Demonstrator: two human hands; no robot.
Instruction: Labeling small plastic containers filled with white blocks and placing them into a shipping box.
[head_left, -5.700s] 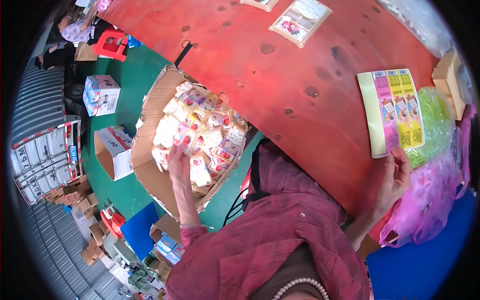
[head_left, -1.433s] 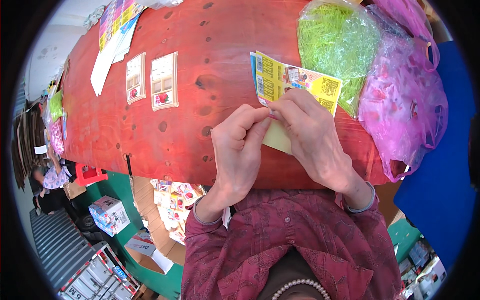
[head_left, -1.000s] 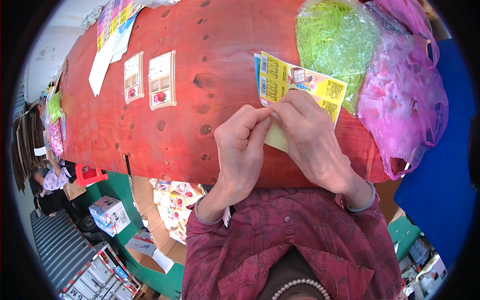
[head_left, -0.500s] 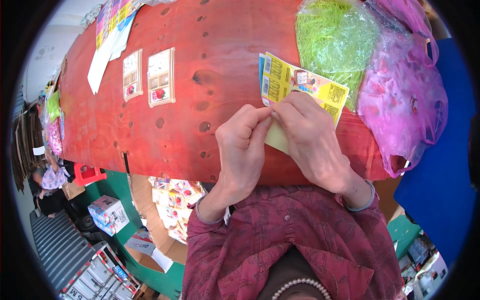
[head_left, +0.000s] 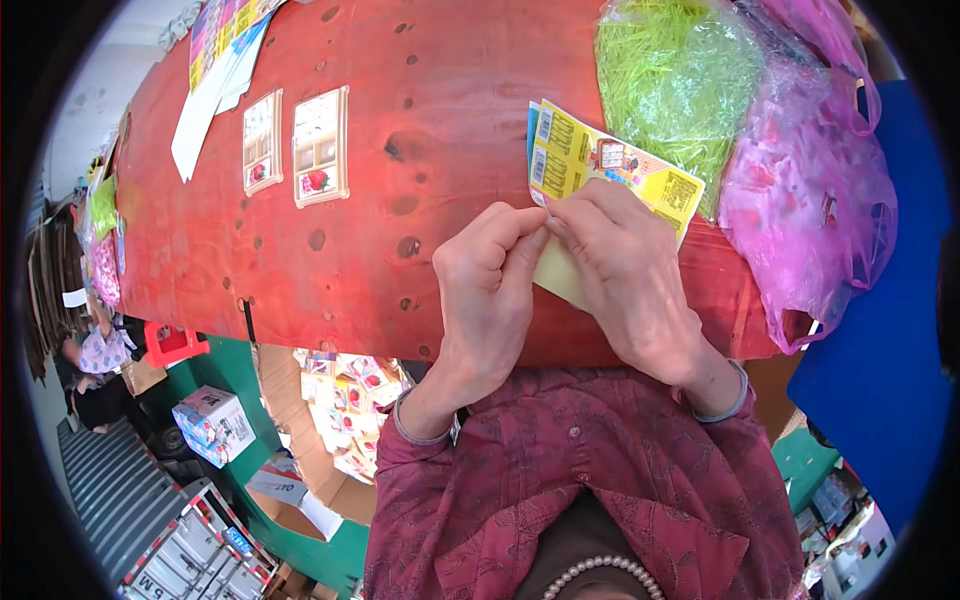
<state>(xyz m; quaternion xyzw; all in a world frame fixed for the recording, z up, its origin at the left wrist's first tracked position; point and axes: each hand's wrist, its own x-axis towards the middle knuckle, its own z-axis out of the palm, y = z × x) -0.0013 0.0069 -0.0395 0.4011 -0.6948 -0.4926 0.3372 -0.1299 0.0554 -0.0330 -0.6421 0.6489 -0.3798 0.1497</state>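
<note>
A yellow printed sticker sheet (head_left: 573, 160) with a pale backing and a blue edge behind it is on the red table (head_left: 400, 270). My left hand (head_left: 487, 295) is closed in a pinch at the sheet's near left corner. Against it, my right hand (head_left: 628, 285) is also pinched, covering the sheet's near part. Fingertips of both hands meet; whatever small piece is between them is hidden. To the left lie two small cream compartment trays, one wider (head_left: 321, 148) and one narrower (head_left: 262, 145), each with a red strawberry-like piece in it.
At the right are a clear bag of green shredded filler (head_left: 670, 95) and a pink plastic bag (head_left: 805, 200). More printed sheets (head_left: 215, 90) lie at the far left. Below the table edge, a cardboard box (head_left: 285, 400) holds several small packets. A person (head_left: 100, 350) is far left.
My hands keep their pinch at the sheet's corner with hardly any movement. The whole view has shifted slightly.
</note>
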